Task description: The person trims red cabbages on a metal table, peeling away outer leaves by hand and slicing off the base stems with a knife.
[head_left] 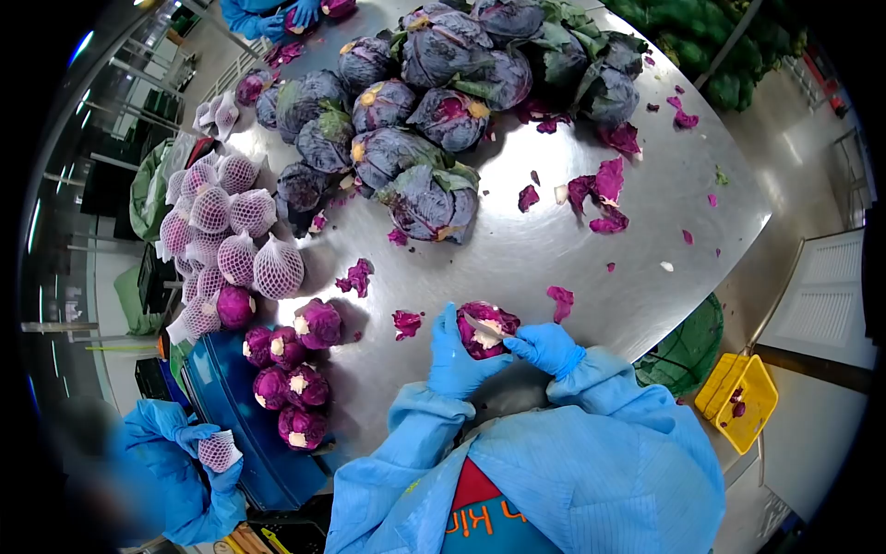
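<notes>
Close to the table's near edge, my left hand (454,355), in a blue glove, is wrapped round the side of a trimmed red cabbage (487,323). The cabbage shows a pale cut patch facing up. My gloved right hand (546,349) grips a knife; its blade (482,326) lies across the cabbage at the pale patch. The handle is mostly hidden inside my fingers. Loose purple leaf pieces lie nearby, one (407,323) left of my left hand and another (560,303) above my right hand.
Untrimmed red cabbages (434,198) are heaped on the metal table (554,249). Trimmed ones (303,385) sit left, beside net-wrapped cabbages (210,210). A co-worker's gloved hands (221,466) hold a netted cabbage at lower left; another person's hands (300,17) show at top. A yellow basket (766,392) stands right.
</notes>
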Action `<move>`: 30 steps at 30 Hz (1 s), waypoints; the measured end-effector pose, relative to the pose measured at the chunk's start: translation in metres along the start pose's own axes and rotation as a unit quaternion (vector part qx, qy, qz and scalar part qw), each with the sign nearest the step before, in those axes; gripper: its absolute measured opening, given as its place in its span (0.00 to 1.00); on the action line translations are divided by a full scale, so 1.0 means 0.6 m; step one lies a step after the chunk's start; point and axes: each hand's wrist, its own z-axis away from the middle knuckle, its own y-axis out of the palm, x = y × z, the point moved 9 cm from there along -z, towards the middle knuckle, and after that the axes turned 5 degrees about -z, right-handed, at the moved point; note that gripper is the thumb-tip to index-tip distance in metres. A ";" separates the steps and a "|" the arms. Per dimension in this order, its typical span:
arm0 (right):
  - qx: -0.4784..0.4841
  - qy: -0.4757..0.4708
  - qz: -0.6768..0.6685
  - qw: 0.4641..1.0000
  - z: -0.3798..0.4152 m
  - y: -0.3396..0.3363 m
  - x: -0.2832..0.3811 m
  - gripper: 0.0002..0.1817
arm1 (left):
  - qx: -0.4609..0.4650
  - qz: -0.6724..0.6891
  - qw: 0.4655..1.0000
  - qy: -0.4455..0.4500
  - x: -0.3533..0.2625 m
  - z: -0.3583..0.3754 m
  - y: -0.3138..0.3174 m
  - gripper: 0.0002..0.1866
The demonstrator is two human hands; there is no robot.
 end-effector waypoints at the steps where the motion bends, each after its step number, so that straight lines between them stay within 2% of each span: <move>1: 0.012 0.002 -0.022 1.000 -0.006 0.000 -0.005 0.27 | 0.005 -0.004 1.000 -0.009 -0.003 0.000 0.002 0.67; 5: 0.074 0.007 -0.086 0.994 -0.025 0.002 -0.016 0.28 | 0.008 -0.024 0.999 -0.029 -0.004 0.000 0.008 0.66; 8: 0.075 0.022 -0.020 0.997 -0.032 0.001 -0.022 0.28 | 0.002 -0.029 0.999 -0.036 -0.013 -0.004 0.006 0.65; 11: 0.126 0.122 -0.020 0.984 -0.031 0.007 -0.022 0.28 | 0.005 -0.013 0.999 -0.041 -0.012 -0.009 0.004 0.64; 14: 0.140 0.109 -0.019 0.984 -0.028 -0.001 0.000 0.30 | 0.011 -0.029 0.998 -0.048 -0.018 -0.013 0.002 0.64; 16: 0.039 -0.009 0.112 0.993 -0.026 0.009 -0.014 0.30 | 0.020 -0.039 0.997 -0.056 -0.018 -0.014 0.003 0.65; 18: 0.005 -0.010 0.162 0.987 -0.027 -0.001 0.003 0.28 | 0.014 -0.050 0.998 -0.048 -0.018 -0.011 0.006 0.65; 20: 0.042 0.104 0.136 0.984 -0.024 -0.012 -0.010 0.27 | 0.008 -0.054 0.997 -0.045 -0.020 -0.009 0.009 0.65; 23: -0.043 0.040 0.221 0.973 -0.021 -0.030 0.000 0.27 | 0.004 -0.058 0.997 -0.053 -0.025 -0.001 0.008 0.65; 26: -0.111 0.007 0.005 0.994 -0.011 -0.018 -0.020 0.30 | -0.013 -0.051 0.998 -0.047 -0.037 -0.006 0.001 0.64; 27: -0.107 0.021 -0.029 0.994 -0.008 -0.009 -0.027 0.29 | -0.020 -0.039 0.998 -0.036 -0.030 -0.004 0.001 0.64; 29: -0.034 0.124 -0.231 0.964 0.002 0.017 -0.057 0.24 | -0.023 -0.023 0.999 -0.036 -0.023 0.003 0.001 0.64; 30: -0.051 0.115 -0.202 0.971 0.005 0.008 -0.049 0.21 | -0.020 -0.019 0.999 -0.042 -0.023 0.003 0.001 0.64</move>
